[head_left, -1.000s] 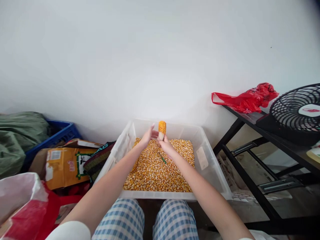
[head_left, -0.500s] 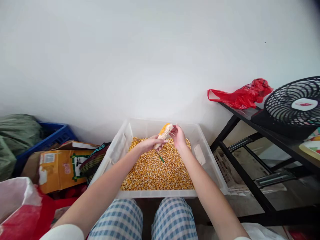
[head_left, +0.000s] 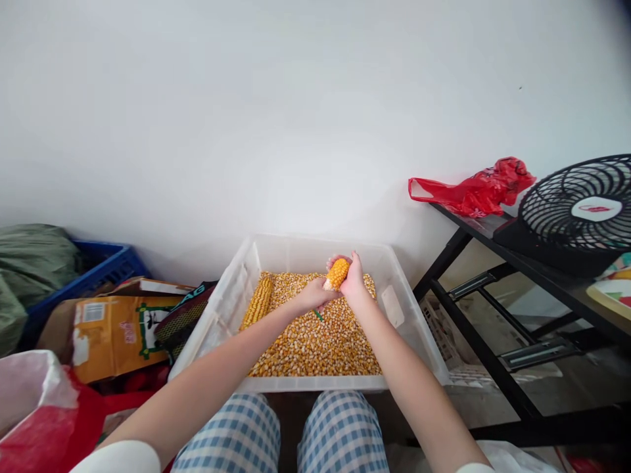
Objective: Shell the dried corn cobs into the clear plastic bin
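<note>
Since half a second ago, we have turned the partly stripped yellow corn cob with a whitish bare end point(head_left: 339, 272) so that its kernels face us, and our right hand point(head_left: 353, 276) has closed in on it. Our left hand point(head_left: 316, 293) grips the lower, bare end, its fingers partly hidden beneath; our right hand curls about the upper part, fingertips behind it. We hold the cob tilted above the loose yellow and whitish kernels point(head_left: 315, 348) in a translucent plastic bin point(head_left: 424, 341) before our knees. Along the bin's left side, fuller yellow ears of corn point(head_left: 259, 299) lie on the kernels, uncovered now that our left forearm sits lower. Just below our hands, we see a slim green object point(head_left: 318, 316), too small to identify.
</note>
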A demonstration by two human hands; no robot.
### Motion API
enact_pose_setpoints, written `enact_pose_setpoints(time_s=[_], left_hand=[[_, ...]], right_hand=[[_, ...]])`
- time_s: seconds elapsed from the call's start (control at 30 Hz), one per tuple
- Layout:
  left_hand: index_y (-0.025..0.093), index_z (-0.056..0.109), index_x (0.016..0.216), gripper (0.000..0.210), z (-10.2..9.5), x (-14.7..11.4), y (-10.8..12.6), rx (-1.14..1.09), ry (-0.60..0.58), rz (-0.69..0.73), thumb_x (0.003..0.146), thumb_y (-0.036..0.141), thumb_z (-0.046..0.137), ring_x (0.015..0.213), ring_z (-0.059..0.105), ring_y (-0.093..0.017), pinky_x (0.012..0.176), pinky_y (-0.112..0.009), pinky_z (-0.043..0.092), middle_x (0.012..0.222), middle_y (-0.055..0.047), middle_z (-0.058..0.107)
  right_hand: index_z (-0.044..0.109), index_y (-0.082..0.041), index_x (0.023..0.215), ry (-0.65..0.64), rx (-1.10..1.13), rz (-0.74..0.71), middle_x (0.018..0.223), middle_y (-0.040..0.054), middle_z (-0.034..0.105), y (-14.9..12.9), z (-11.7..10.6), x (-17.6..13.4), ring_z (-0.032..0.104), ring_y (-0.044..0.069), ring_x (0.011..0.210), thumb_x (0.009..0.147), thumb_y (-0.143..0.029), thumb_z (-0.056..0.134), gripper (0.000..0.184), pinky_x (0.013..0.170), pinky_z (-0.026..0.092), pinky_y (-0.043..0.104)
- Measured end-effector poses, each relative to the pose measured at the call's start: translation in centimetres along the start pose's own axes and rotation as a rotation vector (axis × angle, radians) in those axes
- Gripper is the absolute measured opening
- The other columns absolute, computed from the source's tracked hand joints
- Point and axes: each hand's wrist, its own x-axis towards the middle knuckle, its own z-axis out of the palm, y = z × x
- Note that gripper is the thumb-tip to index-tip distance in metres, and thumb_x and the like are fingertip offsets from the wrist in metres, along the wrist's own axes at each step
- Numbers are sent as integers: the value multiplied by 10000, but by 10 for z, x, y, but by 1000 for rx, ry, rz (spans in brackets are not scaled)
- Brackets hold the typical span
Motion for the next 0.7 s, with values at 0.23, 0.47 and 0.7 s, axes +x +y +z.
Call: enact_pose_setpoints(time_s=[0.23,0.47,0.7], left_hand=[[153,533,694,76,24,6,-5,151,302,88,666,218,505,584,539,-146,522,-220,368,658,-43,591],[182,396,590,194,14,-1,7,-282,-80,-35,664,293,537,308,297,-67,339,-201,262,376,72,329],[152,535,763,235,-5,6,-2,105,214,113,636,342,588,540,511,-127,498,-217,359,633,-9,570]], right_hand=[[532,-172,661,51,-121,-189,421,10,516,8,2,-5,504,141,384,754,-582,275,493,398,422,267],[535,-165,638,-42,-326,-413,429,-10,520,5,-1,-3,521,121,417,761,-581,271,508,427,410,225],[529,-156,539,-88,-405,-297,451,22,551,-12,-2,4,534,133,443,739,-610,309,543,455,419,237]])
